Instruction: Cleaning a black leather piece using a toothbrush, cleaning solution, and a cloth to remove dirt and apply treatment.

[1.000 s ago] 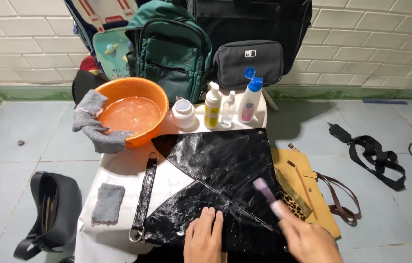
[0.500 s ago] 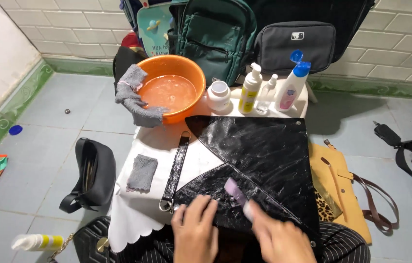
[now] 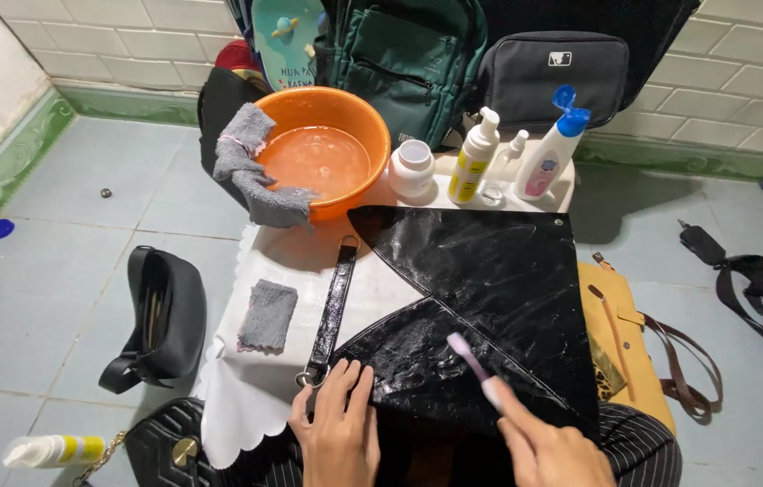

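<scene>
Under both hands: glossy black bag [image 3: 480, 298], flat on white cloth [image 3: 246, 397]. Left hand [image 3: 338, 431] open, pressing bag's near edge. Right hand [image 3: 548, 446] clamped on toothbrush [image 3: 473, 365], bristles touching bag. Beyond, orange basin [image 3: 345, 122] holds water, grey rag [image 3: 251, 176] draped over rim.

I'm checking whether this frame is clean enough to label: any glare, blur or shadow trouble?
Head view: white sheen streaks the wet black bag; the brush in the right hand looks slightly soft; the left hand is sharp; a soft shadow falls on the floor right of the bottles; lighting otherwise even.
</scene>
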